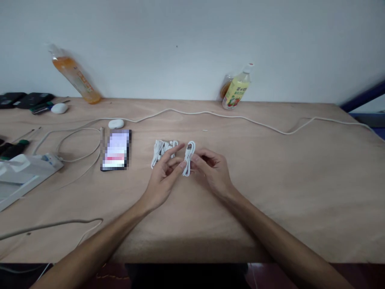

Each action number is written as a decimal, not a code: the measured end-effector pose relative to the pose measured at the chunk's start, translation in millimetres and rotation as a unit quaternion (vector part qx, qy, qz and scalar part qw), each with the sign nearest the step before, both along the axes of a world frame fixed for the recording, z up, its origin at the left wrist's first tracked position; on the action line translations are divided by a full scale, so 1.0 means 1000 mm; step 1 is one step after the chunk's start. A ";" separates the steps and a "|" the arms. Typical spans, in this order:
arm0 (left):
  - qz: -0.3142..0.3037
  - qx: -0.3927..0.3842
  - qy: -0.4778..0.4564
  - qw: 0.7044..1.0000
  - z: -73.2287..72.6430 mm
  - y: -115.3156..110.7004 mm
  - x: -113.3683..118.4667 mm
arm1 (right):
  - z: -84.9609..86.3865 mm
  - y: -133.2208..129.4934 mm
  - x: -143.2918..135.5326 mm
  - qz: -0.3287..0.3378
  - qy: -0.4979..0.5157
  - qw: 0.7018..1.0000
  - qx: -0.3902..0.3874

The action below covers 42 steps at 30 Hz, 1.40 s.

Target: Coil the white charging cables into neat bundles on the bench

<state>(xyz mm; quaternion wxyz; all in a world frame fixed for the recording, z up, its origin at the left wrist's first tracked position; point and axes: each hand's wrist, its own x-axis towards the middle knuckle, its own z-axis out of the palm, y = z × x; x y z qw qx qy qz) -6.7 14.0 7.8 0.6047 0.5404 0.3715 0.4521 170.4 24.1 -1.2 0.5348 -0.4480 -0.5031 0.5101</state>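
Observation:
A coiled white USB cable is held up between my two hands, its metal plug showing near the top of the loop. My right hand pinches the bundle from the right with thumb and fingers. From the other side, my left hand grips its edge with the thumb and a bent finger, while the index finger points outward. Just behind my left hand lies a pile of coiled white cables, partly covered by the fingers.
Left of the pile lies a lit phone, a white earbud case above it. A long white cord crosses the table. Against the wall lean an orange drink bottle and a yellow-labelled bottle. A white box sits far left.

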 end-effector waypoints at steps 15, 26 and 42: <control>-0.094 -0.047 -0.007 0.994 -0.001 -0.005 0.004 | 0.003 0.002 0.002 0.090 0.116 0.986 -0.084; -0.051 -0.034 0.061 0.996 0.003 -0.001 0.004 | 0.007 0.006 0.009 0.074 0.094 0.992 -0.052; -0.088 -0.038 0.043 0.995 0.011 -0.005 0.005 | 0.006 0.006 0.009 0.062 0.097 0.991 -0.075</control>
